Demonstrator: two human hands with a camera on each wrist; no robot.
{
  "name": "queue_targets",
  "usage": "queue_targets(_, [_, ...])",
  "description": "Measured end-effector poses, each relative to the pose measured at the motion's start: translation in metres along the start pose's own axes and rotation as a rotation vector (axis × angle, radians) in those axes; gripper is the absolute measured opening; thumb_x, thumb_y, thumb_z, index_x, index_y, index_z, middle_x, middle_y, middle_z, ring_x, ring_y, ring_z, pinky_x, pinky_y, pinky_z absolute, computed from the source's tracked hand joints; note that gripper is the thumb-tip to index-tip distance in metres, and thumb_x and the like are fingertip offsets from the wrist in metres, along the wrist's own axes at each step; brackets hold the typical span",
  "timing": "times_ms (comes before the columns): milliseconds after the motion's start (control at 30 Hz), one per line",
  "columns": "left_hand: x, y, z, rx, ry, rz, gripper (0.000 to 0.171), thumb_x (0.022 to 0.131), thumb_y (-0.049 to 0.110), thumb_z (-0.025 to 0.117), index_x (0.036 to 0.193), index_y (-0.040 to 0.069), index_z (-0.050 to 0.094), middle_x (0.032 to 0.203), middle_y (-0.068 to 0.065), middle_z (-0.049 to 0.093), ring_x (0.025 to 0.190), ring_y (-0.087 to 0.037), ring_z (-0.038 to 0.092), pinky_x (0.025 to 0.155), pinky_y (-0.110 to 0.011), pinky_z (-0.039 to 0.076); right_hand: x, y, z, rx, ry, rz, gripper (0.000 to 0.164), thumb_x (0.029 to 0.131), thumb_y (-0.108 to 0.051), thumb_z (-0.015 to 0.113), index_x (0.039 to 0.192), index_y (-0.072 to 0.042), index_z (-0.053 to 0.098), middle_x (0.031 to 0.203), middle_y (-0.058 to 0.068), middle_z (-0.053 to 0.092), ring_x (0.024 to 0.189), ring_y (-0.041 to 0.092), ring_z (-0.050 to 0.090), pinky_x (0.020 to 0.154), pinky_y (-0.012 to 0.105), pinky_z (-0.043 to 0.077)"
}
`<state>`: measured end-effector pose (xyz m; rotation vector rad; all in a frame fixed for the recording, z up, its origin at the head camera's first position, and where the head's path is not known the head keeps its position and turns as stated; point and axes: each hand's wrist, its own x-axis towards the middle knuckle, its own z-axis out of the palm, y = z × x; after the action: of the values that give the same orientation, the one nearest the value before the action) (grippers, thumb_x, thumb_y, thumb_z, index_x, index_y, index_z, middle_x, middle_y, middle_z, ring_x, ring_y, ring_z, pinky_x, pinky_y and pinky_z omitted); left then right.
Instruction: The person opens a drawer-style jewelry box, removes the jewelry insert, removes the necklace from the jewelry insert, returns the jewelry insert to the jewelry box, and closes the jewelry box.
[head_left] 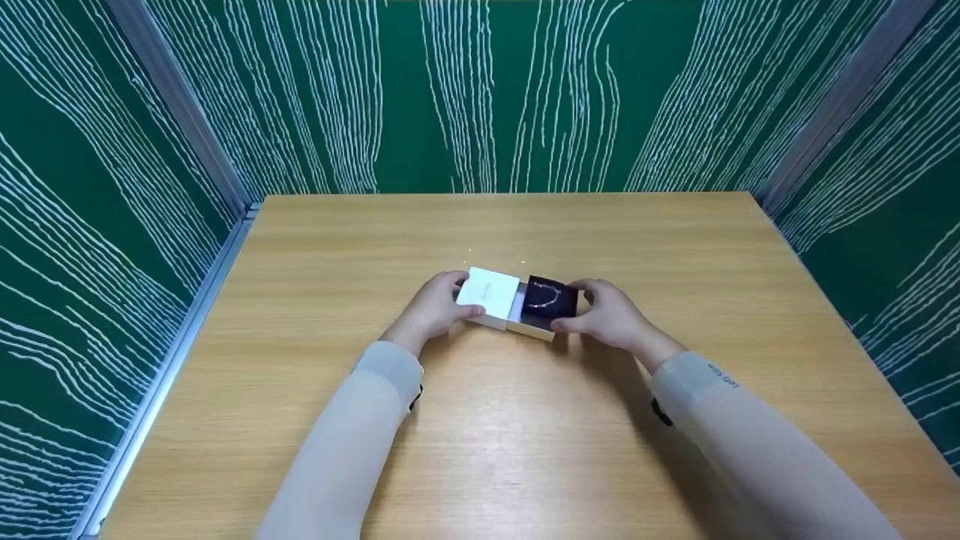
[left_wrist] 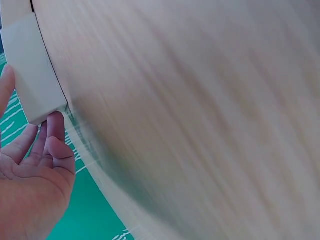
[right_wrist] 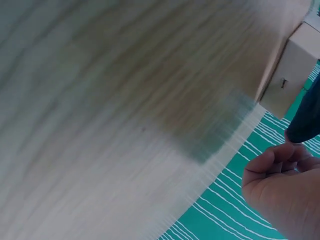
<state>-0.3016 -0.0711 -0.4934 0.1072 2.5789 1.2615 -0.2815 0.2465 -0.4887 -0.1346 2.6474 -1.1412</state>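
My left hand (head_left: pixel 435 306) grips the white sleeve (head_left: pixel 489 292) of a small jewelry box, thumb on its near edge and fingers round the end. In the left wrist view the white box side (left_wrist: pixel 35 70) lies between the thumb and the fingers. A pale drawer (head_left: pixel 529 330) is slid partly out of the sleeve to the right. Over the drawer, a black jewelry pad (head_left: pixel 553 298) with a silvery bracelet (head_left: pixel 546 297) on it is pinched by my right hand (head_left: pixel 611 313). The right wrist view has the pad's dark edge (right_wrist: pixel 305 122) at the fingertips.
The box stands on a wooden table (head_left: pixel 480 450), past its middle. Several tiny bright specks (head_left: pixel 523 262) lie on the wood behind the box. Green panels (head_left: pixel 409 112) with white wavy lines stand round the table's back and sides.
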Motion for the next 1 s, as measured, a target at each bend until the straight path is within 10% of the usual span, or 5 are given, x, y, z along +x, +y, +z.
queue_targets(333, [-0.001,0.003,0.003,0.029,0.018,0.004,0.076,0.102,0.025,0.087,0.168,0.010,0.052,0.172,-0.016,0.051,0.163,-0.034,0.047,0.140,-0.051,0.034,-0.012,-0.010,-0.014,0.026,-0.013,-0.030,0.100,0.091,-0.044,0.095,0.168,-0.005,0.045,0.181,0.026,0.036,0.170,0.051,0.032,0.140,0.063,0.030])
queue_targets(600, [-0.004,0.012,0.004,0.225,0.080,0.028,0.071,0.102,0.032,0.087,0.161,0.005,0.060,0.163,-0.013,0.056,0.153,-0.034,0.056,0.136,-0.048,0.042,-0.021,-0.020,-0.023,0.028,-0.002,-0.044,0.095,0.092,-0.038,0.095,0.168,-0.007,0.046,0.181,0.023,0.035,0.172,0.048,0.030,0.141,0.060,0.030])
queue_targets(833, [-0.013,0.015,0.005,0.462,0.112,0.164,0.054,0.105,0.037,0.083,0.147,0.004,0.073,0.154,-0.011,0.063,0.144,-0.035,0.060,0.129,-0.049,0.046,-0.032,-0.030,-0.021,0.026,-0.012,-0.083,0.097,0.090,-0.035,0.096,0.168,-0.006,0.047,0.178,0.024,0.039,0.171,0.050,0.032,0.141,0.058,0.030])
queue_targets(1000, [-0.018,0.014,0.004,0.434,0.137,0.224,0.050,0.107,0.032,0.081,0.144,0.000,0.074,0.152,-0.013,0.066,0.143,-0.035,0.063,0.130,-0.048,0.047,-0.034,-0.033,-0.018,0.013,-0.006,-0.114,0.097,0.089,-0.037,0.097,0.166,-0.006,0.049,0.172,0.024,0.044,0.169,0.052,0.035,0.140,0.061,0.031])
